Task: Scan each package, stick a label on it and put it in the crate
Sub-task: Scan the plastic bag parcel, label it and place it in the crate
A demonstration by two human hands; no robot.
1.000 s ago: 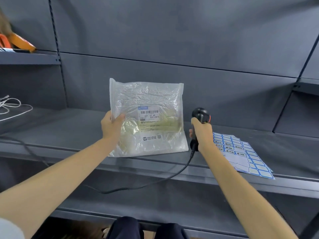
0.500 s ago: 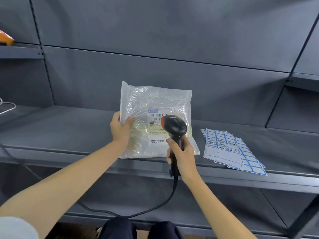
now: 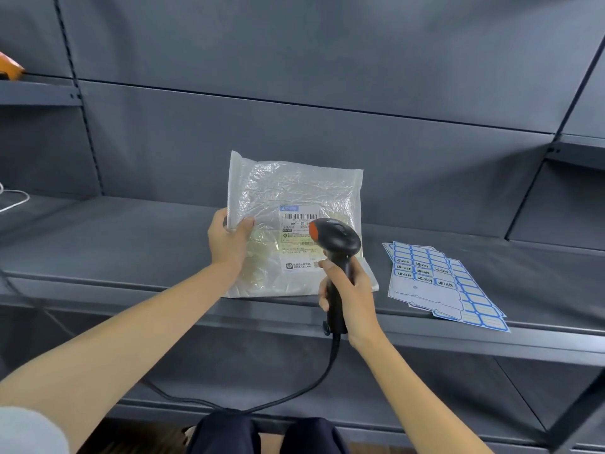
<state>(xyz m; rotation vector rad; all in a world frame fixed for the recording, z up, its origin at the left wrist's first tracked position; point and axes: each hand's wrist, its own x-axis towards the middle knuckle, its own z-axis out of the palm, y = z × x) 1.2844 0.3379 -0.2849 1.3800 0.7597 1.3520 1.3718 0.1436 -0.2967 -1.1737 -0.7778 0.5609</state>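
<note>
On the shelf (image 3: 131, 244), left hand (image 3: 227, 239) still grips the package (image 3: 294, 191); right hand's (image 3: 352, 291) fingers now aim the scanner (image 3: 337, 239) at its label.

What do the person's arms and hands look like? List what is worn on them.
Both forearms are bare, with no gloves, rings or watch in view. The left hand and right hand are uncovered. A light grey sleeve shows at the upper left arm.

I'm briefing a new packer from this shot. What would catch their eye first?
A crinkled clear plastic package stands mid-shelf, gripped by the left hand. The right hand holds a black corded barcode scanner before its label. Blue-bordered sticker sheets lie on the grey shelf, right of the package.
</note>
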